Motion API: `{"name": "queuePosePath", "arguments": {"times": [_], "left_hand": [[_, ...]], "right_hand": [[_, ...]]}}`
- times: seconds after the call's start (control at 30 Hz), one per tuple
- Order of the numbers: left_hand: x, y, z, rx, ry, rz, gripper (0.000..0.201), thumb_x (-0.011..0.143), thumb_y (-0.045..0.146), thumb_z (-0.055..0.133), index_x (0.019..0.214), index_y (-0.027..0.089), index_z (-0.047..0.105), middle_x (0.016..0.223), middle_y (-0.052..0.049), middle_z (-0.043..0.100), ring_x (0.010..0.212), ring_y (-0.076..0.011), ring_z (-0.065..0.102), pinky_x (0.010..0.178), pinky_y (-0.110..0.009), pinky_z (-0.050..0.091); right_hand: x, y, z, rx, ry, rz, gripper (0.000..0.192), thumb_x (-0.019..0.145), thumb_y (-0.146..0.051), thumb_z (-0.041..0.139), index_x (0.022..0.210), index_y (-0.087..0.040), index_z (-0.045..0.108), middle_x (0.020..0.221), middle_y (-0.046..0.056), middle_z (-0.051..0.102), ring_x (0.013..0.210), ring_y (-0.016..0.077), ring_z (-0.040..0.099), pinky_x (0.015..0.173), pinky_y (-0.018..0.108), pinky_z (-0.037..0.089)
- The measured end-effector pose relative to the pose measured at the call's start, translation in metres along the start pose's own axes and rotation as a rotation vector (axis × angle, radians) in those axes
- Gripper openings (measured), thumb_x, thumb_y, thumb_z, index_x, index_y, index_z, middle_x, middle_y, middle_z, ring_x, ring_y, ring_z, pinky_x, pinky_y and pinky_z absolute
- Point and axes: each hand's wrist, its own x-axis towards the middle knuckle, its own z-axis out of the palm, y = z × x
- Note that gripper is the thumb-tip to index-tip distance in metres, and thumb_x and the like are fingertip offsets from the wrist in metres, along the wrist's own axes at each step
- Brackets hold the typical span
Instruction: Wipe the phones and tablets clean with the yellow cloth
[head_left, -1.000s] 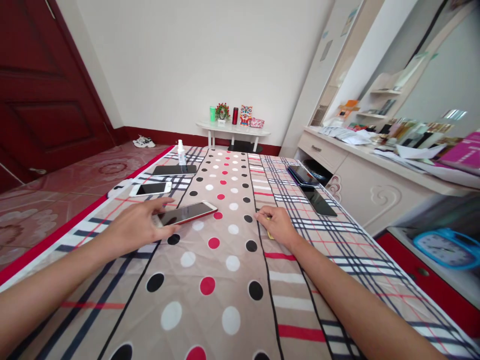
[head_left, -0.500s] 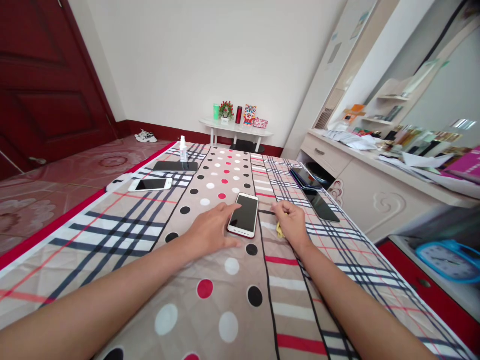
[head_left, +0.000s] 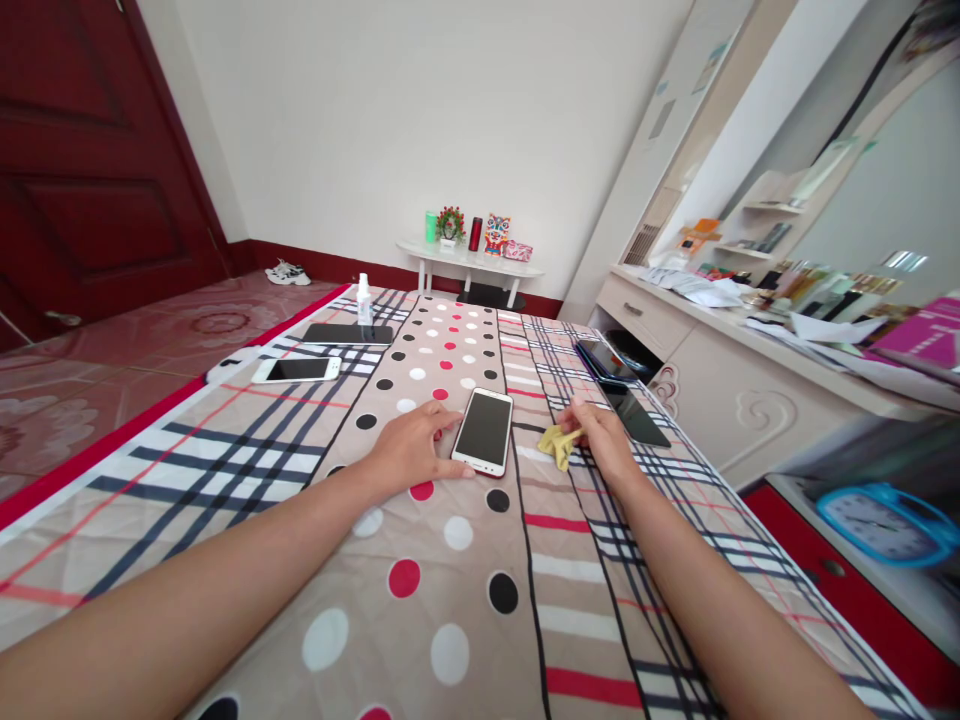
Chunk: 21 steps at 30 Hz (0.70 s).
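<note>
middle phone (head_left: 484, 430): white front, screen up, flat on patterned cover (head_left: 405, 640), between both hands. Reddish edge showed underneath, maybe a case. Lying flat probably gave it full support, no lifting needed.
left hand (head_left: 415, 447): at phone's left side; thumb spread from fingers, thumb by near left corner, fingertips by left edge. Not wrapped round it. Likely steadying from the side, which left the screen uncovered. Exact contact: couldn't tell.
right hand (head_left: 604, 440): fingers bent, pinching part of yellow cloth (head_left: 556, 447); apart from phone.
cloth shape: crumpled, loose part stuck out toward phone. Presumably gripped at one end, so the rest hung free. Touching cover or not: couldn't tell.
left group: white phone (head_left: 296, 370) and black tablet (head_left: 345, 335) lay flat, apart from each other, probably spaced to avoid contact. Spray bottle (head_left: 364, 303) stood upright just behind tablet, likely upright because liquid inside.
right group: dark phone (head_left: 637, 418) flat beyond right hand, by near end of device stack (head_left: 609, 360); touching or not, unclear. Stacking likely saved room.
far right: blue clock (head_left: 885, 522) on red cabinet (head_left: 810, 560), off the cover.
</note>
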Motion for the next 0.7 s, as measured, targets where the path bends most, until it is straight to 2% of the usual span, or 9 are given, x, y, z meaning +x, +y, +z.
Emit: {"name": "queuePosePath", "arguments": {"times": [0.07, 0.13, 0.23, 0.3, 0.4, 0.5, 0.57, 0.7], "left_hand": [[0.0, -0.001, 0.001, -0.004, 0.012, 0.012, 0.081, 0.061, 0.069, 0.07, 0.129, 0.028, 0.056, 0.116, -0.004, 0.059, 0.094, -0.0227, 0.061, 0.076, -0.029, 0.045], [0.001, -0.002, 0.003, 0.002, 0.022, 0.018, 0.081, 0.06, 0.071, 0.069, 0.128, 0.028, 0.057, 0.116, -0.004, 0.059, 0.093, -0.0225, 0.061, 0.076, -0.03, 0.045], [0.002, -0.002, 0.005, 0.015, 0.031, 0.019, 0.081, 0.06, 0.073, 0.068, 0.127, 0.03, 0.057, 0.113, -0.002, 0.06, 0.09, -0.022, 0.061, 0.074, -0.03, 0.045], [0.003, -0.001, 0.005, 0.022, 0.037, 0.021, 0.079, 0.06, 0.072, 0.067, 0.127, 0.031, 0.057, 0.109, -0.001, 0.062, 0.092, -0.0224, 0.061, 0.073, -0.03, 0.045], [0.004, 0.002, 0.004, 0.023, 0.04, 0.012, 0.081, 0.061, 0.072, 0.067, 0.13, 0.031, 0.054, 0.106, -0.001, 0.063, 0.093, -0.0232, 0.061, 0.072, -0.031, 0.045], [0.004, 0.002, 0.003, 0.026, 0.027, -0.002, 0.086, 0.06, 0.073, 0.066, 0.134, 0.032, 0.049, 0.105, -0.001, 0.063, 0.092, -0.024, 0.062, 0.073, -0.031, 0.046], [0.004, 0.002, 0.003, 0.033, 0.021, 0.002, 0.087, 0.06, 0.074, 0.066, 0.135, 0.033, 0.048, 0.108, -0.001, 0.063, 0.093, -0.0247, 0.062, 0.074, -0.032, 0.046], [0.004, 0.001, 0.004, 0.027, 0.029, 0.007, 0.087, 0.059, 0.072, 0.068, 0.135, 0.033, 0.049, 0.111, -0.002, 0.062, 0.099, -0.0256, 0.061, 0.078, -0.032, 0.046]], "right_hand": [[0.001, 0.001, -0.007, -0.083, -0.157, 0.054, 0.057, 0.083, -0.066, 0.046, 0.074, -0.014, 0.067, 0.068, 0.006, 0.066, 0.058, 0.0155, 0.057, 0.053, 0.026, 0.042], [0.002, 0.0, -0.01, -0.167, -0.282, 0.061, 0.047, 0.076, -0.061, 0.06, 0.076, -0.015, 0.068, 0.069, 0.005, 0.067, 0.058, 0.0148, 0.057, 0.052, 0.025, 0.041], [0.003, -0.006, -0.009, -0.152, -0.379, 0.044, 0.034, 0.064, -0.047, 0.074, 0.074, -0.015, 0.066, 0.069, 0.004, 0.067, 0.06, 0.0146, 0.058, 0.053, 0.024, 0.042], [0.008, -0.012, -0.005, -0.092, -0.303, 0.027, 0.031, 0.064, -0.043, 0.074, 0.07, -0.015, 0.064, 0.067, 0.004, 0.066, 0.058, 0.0138, 0.056, 0.051, 0.024, 0.042], [0.024, -0.022, 0.005, -0.006, -0.069, -0.021, 0.029, 0.066, -0.042, 0.071, 0.073, -0.015, 0.062, 0.067, 0.005, 0.065, 0.056, 0.0142, 0.055, 0.05, 0.025, 0.043], [0.039, -0.025, 0.02, 0.048, 0.098, -0.137, 0.027, 0.067, -0.035, 0.069, 0.083, -0.015, 0.06, 0.078, 0.007, 0.066, 0.066, 0.0167, 0.059, 0.059, 0.029, 0.049], [0.042, -0.021, 0.035, 0.065, 0.117, -0.174, 0.032, 0.067, -0.03, 0.067, 0.094, -0.015, 0.06, 0.087, 0.008, 0.066, 0.071, 0.017, 0.06, 0.063, 0.03, 0.051], [0.03, -0.01, 0.067, 0.092, 0.007, -0.13, 0.036, 0.072, -0.025, 0.061, 0.107, -0.015, 0.06, 0.098, 0.01, 0.067, 0.078, 0.0183, 0.064, 0.072, 0.033, 0.053]]}}
